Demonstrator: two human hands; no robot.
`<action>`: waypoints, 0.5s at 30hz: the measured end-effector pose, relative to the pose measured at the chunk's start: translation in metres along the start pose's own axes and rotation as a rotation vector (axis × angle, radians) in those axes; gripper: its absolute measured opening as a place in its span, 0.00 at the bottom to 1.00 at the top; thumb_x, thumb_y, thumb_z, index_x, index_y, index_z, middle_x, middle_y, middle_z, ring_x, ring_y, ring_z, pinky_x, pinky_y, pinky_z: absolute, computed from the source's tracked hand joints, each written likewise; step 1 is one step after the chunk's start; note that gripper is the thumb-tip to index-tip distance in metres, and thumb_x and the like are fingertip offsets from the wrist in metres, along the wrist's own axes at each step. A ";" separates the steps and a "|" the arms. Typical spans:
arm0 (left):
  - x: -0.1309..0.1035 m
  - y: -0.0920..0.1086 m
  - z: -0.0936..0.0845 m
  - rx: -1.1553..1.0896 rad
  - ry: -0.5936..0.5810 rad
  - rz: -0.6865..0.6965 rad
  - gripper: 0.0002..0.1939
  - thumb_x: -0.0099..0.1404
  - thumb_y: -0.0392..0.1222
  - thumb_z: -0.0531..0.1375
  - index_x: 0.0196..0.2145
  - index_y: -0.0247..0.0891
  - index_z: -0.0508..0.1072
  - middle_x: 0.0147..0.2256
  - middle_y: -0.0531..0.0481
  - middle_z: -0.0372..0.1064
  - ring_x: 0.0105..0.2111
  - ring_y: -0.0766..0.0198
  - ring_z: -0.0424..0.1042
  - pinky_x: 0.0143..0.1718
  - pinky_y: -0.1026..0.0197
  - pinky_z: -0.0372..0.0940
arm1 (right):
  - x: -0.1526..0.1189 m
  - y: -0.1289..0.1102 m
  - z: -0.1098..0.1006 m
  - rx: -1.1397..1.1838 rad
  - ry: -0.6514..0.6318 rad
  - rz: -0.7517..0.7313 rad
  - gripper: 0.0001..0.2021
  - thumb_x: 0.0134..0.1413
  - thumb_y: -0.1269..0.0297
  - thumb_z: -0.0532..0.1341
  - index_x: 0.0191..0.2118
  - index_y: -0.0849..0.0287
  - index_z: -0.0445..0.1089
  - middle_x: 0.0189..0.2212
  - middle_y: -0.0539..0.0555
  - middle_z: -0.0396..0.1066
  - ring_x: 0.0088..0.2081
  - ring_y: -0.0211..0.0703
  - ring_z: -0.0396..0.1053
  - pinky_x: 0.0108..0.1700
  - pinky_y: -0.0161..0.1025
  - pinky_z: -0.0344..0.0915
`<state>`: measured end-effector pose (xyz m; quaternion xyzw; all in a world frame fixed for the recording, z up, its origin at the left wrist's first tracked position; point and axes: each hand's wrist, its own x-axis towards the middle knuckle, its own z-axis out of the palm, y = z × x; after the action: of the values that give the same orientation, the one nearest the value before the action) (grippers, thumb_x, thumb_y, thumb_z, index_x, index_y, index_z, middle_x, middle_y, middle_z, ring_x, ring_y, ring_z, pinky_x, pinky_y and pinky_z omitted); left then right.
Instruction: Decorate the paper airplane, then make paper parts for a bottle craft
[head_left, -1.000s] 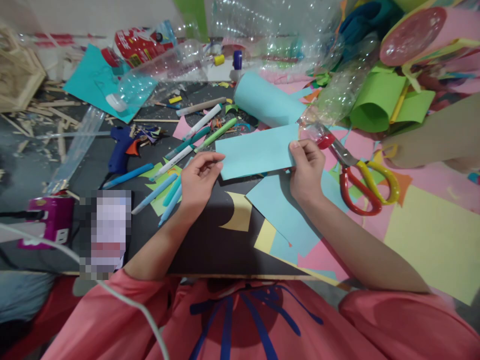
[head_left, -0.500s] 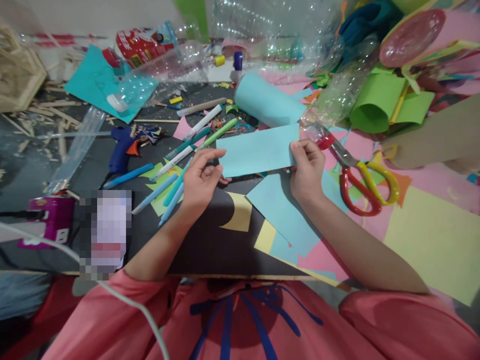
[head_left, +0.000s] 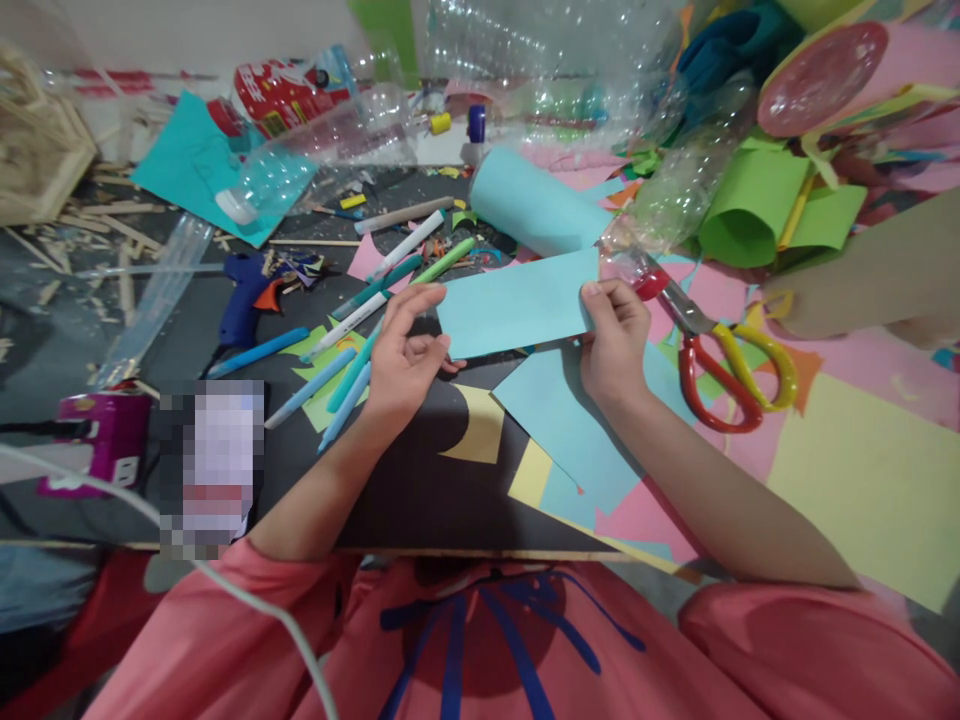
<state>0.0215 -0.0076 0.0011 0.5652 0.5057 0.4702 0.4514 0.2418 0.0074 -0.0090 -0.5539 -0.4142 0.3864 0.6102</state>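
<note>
A light blue paper strip [head_left: 517, 305] is held up over the table, nearly level and a little higher at its right end. My right hand [head_left: 616, 340] pinches that right end, thumb in front and fingers behind. At the other end, my left hand [head_left: 411, 355] curls round the short edge. Its index fingertip is by the upper corner, the thumb lower down, and a fingertip shows below the paper. Under the strip lies a larger light blue sheet [head_left: 570, 410]. Scissors [head_left: 705, 325] with red and yellow handles rest to the right of my right hand.
Several markers [head_left: 352, 325] lie left of my left hand. Beyond them are a blue glue gun [head_left: 244, 300] and a phone [head_left: 221, 450]. A rolled blue paper tube [head_left: 536, 205], clear plastic bottles [head_left: 322, 140] and a green paper roll [head_left: 750, 205] stand behind. Yellow paper [head_left: 877, 480] lies at right.
The strip's left end has shifted slightly right and down, and my left hand has moved slightly right with it. My right hand keeps its place.
</note>
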 end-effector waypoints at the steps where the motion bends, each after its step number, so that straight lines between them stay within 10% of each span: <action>1: 0.000 -0.001 0.000 0.004 -0.001 0.001 0.20 0.61 0.47 0.65 0.51 0.51 0.73 0.59 0.47 0.61 0.25 0.74 0.73 0.27 0.67 0.75 | 0.000 0.000 0.000 0.008 0.002 0.006 0.25 0.45 0.38 0.67 0.23 0.54 0.60 0.19 0.44 0.48 0.21 0.32 0.46 0.22 0.36 0.50; 15: -0.001 -0.015 -0.003 0.053 -0.108 0.148 0.27 0.65 0.42 0.62 0.61 0.53 0.65 0.64 0.43 0.54 0.25 0.78 0.72 0.28 0.69 0.73 | 0.004 0.009 -0.003 0.093 0.036 0.019 0.24 0.44 0.41 0.68 0.22 0.56 0.62 0.18 0.43 0.50 0.19 0.30 0.47 0.21 0.33 0.47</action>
<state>0.0164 -0.0076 -0.0130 0.6373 0.4497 0.4577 0.4267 0.2458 0.0113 -0.0173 -0.5359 -0.3792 0.4010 0.6389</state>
